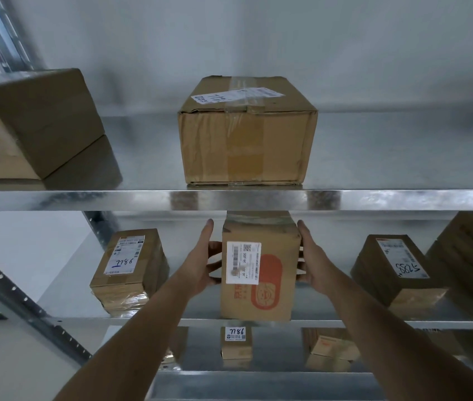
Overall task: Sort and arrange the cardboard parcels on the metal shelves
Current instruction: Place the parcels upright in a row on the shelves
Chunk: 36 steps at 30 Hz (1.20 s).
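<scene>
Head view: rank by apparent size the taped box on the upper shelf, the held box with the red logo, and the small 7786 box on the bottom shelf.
1. Taped box, upper shelf: largest.
2. Held box, between left hand and right hand: smaller, though nearer the camera.
3. Small 7786 box: smallest, but farther away, so true size is unsure.

You're seeing it all from one wide-angle camera on your head, facing straight into the metal shelves (236, 200) at close range, about level with the upper shelf's front edge. The lens bows the edges. Your forearms reach in from the bottom of the view.
</scene>
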Each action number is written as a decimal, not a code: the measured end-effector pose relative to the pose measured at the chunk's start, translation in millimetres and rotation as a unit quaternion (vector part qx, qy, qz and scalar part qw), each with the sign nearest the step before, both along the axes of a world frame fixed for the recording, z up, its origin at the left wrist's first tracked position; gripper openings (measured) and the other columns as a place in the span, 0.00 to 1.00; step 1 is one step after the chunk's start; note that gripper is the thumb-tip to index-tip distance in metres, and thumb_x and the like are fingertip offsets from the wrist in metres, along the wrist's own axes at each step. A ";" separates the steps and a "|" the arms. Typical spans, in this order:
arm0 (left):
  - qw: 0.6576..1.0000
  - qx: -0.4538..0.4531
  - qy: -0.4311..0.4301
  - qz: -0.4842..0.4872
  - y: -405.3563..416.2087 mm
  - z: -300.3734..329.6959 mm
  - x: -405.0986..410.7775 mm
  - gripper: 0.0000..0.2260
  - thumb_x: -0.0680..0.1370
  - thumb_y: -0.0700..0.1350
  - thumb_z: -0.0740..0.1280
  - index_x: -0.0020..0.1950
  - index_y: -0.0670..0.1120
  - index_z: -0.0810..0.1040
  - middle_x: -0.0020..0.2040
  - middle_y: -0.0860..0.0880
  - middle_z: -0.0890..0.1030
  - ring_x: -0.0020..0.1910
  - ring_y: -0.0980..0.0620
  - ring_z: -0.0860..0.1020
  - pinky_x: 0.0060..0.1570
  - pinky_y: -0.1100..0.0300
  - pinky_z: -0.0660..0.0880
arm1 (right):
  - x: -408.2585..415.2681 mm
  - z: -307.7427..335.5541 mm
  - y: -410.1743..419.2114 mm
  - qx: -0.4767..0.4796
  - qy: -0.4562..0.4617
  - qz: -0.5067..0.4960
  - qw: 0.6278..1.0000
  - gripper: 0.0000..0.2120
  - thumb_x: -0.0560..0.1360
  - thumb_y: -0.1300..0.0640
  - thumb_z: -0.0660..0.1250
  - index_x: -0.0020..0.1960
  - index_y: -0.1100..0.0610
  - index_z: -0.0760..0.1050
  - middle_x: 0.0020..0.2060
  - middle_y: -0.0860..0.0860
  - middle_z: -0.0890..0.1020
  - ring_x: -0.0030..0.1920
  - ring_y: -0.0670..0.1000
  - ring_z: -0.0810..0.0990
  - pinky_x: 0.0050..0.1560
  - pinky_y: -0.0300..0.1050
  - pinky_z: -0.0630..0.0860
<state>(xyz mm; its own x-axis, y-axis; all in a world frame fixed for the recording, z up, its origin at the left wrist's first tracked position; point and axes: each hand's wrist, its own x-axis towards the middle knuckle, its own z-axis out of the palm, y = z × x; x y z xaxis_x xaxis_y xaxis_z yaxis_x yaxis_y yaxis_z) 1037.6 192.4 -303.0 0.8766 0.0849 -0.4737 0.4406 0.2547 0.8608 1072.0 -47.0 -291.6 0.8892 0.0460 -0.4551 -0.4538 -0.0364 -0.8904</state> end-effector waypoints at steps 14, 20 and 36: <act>0.991 0.055 0.047 -0.111 10.0 -0.1 -16.5 0.15 0.78 0.52 0.71 0.59 0.43 0.82 0.53 0.42 0.82 0.54 0.41 0.81 0.61 0.36 0.78 | -6.8 -2.0 -11.0 -0.051 0.022 0.207 0.977 0.23 0.76 0.42 0.71 0.62 0.58 0.80 0.52 0.54 0.87 0.56 0.56 0.85 0.60 0.66 0.79; 0.973 0.100 0.075 -0.192 7.8 -1.1 -4.3 0.37 0.61 0.66 0.81 0.63 0.45 0.83 0.60 0.40 0.84 0.61 0.37 0.82 0.61 0.37 0.78 | -1.0 8.0 -4.0 -0.106 0.042 0.234 0.966 0.24 0.74 0.36 0.71 0.59 0.54 0.82 0.52 0.54 0.87 0.56 0.57 0.84 0.55 0.62 0.82; 0.963 0.077 0.095 -0.239 12.8 -6.1 13.9 0.41 0.59 0.63 0.83 0.67 0.44 0.80 0.62 0.39 0.83 0.61 0.37 0.82 0.63 0.32 0.76 | 11.0 11.5 0.2 -0.145 0.073 0.251 0.954 0.24 0.71 0.40 0.75 0.57 0.57 0.83 0.50 0.57 0.87 0.50 0.61 0.87 0.47 0.61 0.85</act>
<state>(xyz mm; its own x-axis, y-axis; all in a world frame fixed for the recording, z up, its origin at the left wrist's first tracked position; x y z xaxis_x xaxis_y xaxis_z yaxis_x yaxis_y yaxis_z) 1051.4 205.2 -309.1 0.7322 -0.2249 -0.6429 0.6283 -0.1412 0.7650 1083.0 -46.8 -280.0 0.7144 0.3028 -0.6308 -0.4331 -0.5167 -0.7385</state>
